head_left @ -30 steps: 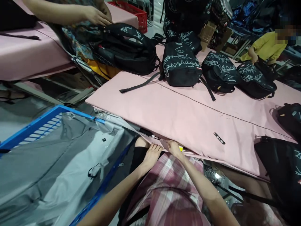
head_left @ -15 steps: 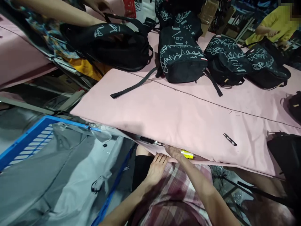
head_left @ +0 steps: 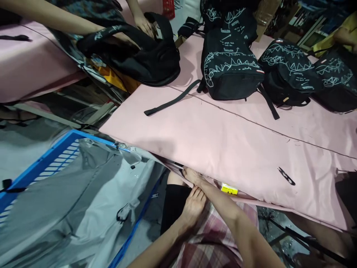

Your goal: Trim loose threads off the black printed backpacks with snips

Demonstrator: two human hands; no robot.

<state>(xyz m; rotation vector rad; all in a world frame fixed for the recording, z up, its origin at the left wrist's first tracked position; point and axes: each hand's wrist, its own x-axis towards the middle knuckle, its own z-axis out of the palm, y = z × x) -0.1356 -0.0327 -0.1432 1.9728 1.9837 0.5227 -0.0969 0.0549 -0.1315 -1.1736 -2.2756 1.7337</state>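
My left hand (head_left: 194, 204) is closed over the pink cloth edge (head_left: 245, 201) at the table's near side, its fingers hooked over it. My right hand (head_left: 192, 176) reaches into the gap between that edge and the tabletop. It crosses just beyond my left hand, and its fingertips are mostly hidden in the fold. A dark thing with a pale streak (head_left: 178, 165) shows in the gap by its fingers, too small to name. To the right, a yellow packet (head_left: 229, 189) lies in the same gap. Small black thread snips (head_left: 286, 176) rest on the pink tabletop (head_left: 217, 141).
Several black backpacks with white scribble print, including a large one (head_left: 232, 67), stand along the back. At the far left, another person's hands (head_left: 146, 26) handle a black backpack (head_left: 164, 61). A blue crate (head_left: 41, 163) with grey material (head_left: 67, 190) stands at my left.
My right hand has moved left along the gap, away from the yellow packet. My left hand keeps its hold on the cloth edge. The view has shifted left.
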